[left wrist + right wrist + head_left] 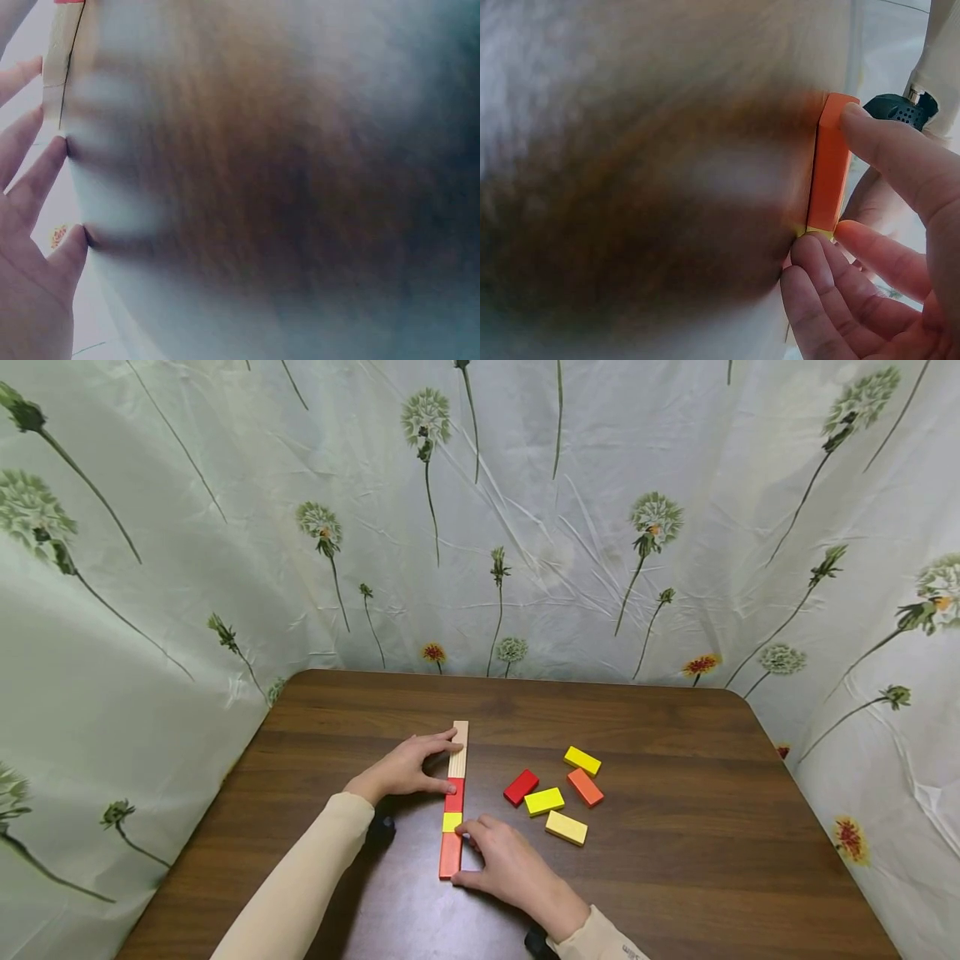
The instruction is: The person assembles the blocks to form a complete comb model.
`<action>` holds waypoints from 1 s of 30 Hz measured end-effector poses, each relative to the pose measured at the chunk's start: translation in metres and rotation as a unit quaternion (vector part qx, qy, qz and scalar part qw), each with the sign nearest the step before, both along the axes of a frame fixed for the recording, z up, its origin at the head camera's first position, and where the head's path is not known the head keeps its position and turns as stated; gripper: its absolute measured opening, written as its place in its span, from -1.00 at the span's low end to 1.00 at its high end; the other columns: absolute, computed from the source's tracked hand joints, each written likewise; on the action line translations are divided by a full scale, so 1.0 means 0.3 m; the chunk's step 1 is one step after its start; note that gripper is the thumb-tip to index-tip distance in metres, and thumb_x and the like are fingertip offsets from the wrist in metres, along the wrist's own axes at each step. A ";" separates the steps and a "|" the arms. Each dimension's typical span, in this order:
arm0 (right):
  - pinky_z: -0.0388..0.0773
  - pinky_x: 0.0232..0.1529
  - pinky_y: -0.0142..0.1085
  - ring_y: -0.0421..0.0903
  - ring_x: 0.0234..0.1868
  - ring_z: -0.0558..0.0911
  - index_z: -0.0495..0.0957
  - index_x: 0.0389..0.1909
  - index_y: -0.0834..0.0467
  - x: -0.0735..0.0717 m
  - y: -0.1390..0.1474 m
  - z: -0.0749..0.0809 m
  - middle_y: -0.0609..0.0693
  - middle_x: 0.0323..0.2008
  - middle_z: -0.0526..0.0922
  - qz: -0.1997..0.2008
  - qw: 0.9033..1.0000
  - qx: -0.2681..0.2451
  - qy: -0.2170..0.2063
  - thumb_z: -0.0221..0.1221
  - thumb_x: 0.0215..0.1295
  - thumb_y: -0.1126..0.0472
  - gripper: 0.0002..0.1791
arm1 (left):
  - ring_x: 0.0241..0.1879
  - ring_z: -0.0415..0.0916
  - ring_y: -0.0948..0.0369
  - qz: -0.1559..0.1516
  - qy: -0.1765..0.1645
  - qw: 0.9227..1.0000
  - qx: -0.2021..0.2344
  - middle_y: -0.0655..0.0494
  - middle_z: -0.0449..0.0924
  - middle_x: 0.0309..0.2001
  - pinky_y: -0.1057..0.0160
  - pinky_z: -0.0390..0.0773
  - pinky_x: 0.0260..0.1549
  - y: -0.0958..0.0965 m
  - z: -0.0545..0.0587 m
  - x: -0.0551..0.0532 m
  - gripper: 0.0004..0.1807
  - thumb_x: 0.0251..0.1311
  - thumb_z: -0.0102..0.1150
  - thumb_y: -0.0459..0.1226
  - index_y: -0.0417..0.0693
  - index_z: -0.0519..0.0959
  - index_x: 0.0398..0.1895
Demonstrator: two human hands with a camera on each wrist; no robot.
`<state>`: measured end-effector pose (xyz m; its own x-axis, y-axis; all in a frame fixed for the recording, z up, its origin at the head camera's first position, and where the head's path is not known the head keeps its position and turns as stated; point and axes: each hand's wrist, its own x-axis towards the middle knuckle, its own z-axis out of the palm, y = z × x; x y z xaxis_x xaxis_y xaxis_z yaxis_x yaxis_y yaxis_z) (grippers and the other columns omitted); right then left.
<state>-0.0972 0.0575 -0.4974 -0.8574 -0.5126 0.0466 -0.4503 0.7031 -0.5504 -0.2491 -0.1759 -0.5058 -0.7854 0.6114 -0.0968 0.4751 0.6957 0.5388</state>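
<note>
A straight row of wooden blocks runs away from me on the table. Its near end is an orange block (pixel 450 855), then come a short yellow piece (pixel 452 822), a red block (pixel 454 796) and a long plain-wood stretch (pixel 458 756). My left hand (pixel 407 767) lies along the row's left side, thumb touching the red block and spread fingers at the plain wood. With my right hand (pixel 517 870) I hold the orange block, thumb at its near end and fingertips by the yellow piece. The right wrist view shows that orange block (pixel 831 165) between thumb and fingers.
Right of the row lie several loose blocks: a red one (pixel 521 787), a yellow one (pixel 544 802), another yellow one (pixel 582 761), an orange one (pixel 585 787) and a pale yellow one (pixel 566 828). A flowered curtain (pixel 570 527) hangs behind the brown table (pixel 675 877).
</note>
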 end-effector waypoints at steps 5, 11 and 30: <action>0.64 -0.17 -0.42 -0.34 -0.30 0.50 0.70 0.09 0.15 -0.006 0.002 -0.002 -0.09 -0.21 0.67 0.000 1.000 0.000 -0.001 0.62 0.14 -0.04 -0.42 | 0.68 0.19 -0.05 -0.001 -0.010 1.000 -0.008 0.06 0.15 0.72 -0.39 -0.03 0.66 0.006 0.001 -0.009 -0.12 0.22 0.49 0.21 0.16 0.47 0.57; 0.64 -0.16 -0.41 -0.34 -0.29 0.51 0.70 0.08 0.16 -0.009 0.005 -0.006 -0.09 -0.20 0.68 -0.003 1.000 -0.002 0.008 0.63 0.12 -0.03 -0.42 | 0.67 0.21 -0.04 -0.002 -0.011 1.000 -0.006 0.06 0.17 0.72 -0.39 -0.02 0.66 0.014 0.005 -0.015 -0.14 0.22 0.50 0.19 0.15 0.49 0.55; 0.65 -0.17 -0.40 -0.33 -0.29 0.52 0.71 0.06 0.14 -0.012 0.009 -0.008 -0.08 -0.17 0.69 -0.005 1.000 -0.001 0.025 0.62 0.13 -0.06 -0.44 | 0.69 0.17 -0.02 -0.010 -0.017 1.000 -0.003 0.05 0.16 0.72 -0.44 -0.08 0.65 0.022 0.002 -0.025 -0.13 0.23 0.50 0.18 0.13 0.48 0.56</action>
